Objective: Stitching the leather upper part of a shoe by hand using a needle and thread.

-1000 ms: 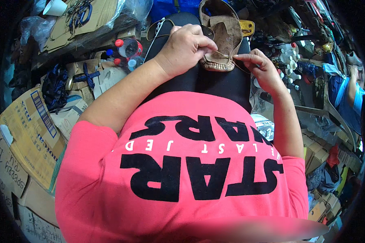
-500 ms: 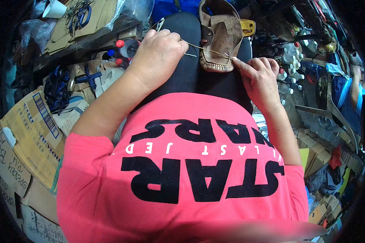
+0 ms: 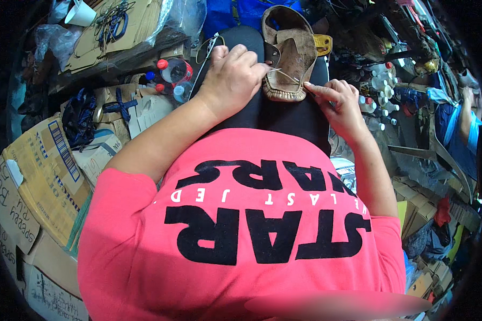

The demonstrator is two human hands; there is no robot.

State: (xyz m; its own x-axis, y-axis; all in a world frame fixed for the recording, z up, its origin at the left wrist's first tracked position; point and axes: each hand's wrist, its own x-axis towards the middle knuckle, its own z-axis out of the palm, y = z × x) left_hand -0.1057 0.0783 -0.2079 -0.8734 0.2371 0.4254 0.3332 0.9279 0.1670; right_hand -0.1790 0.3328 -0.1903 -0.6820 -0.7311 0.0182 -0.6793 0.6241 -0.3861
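Note:
A brown leather shoe (image 3: 289, 56), its toe edged with gathered stitching, lies on my dark-trousered lap, toe toward me. My left hand (image 3: 234, 79) is closed beside the shoe's left edge, gripping a pale thread (image 3: 287, 76) that runs across the opening to the right side of the toe. A thin pale piece also sticks out at its fingertips; I cannot tell whether it is a needle. On the right, my right hand (image 3: 337, 100) pinches the toe's edge between thumb and forefinger, its other fingers curled. What lies inside that pinch is hidden.
A yellow tab (image 3: 323, 45) sits by the shoe's right side. Bottles with red caps (image 3: 172, 71) stand at left, and several clear bottles (image 3: 382, 85) at right. Cardboard boxes (image 3: 48, 166) fill the left. Blue-handled pliers (image 3: 120, 25) rest on stacked card. Someone's arm shows far right.
My left hand has moved right and slightly down, close to the shoe, and the thread span between them has shortened. My right hand keeps its place at the toe's edge.

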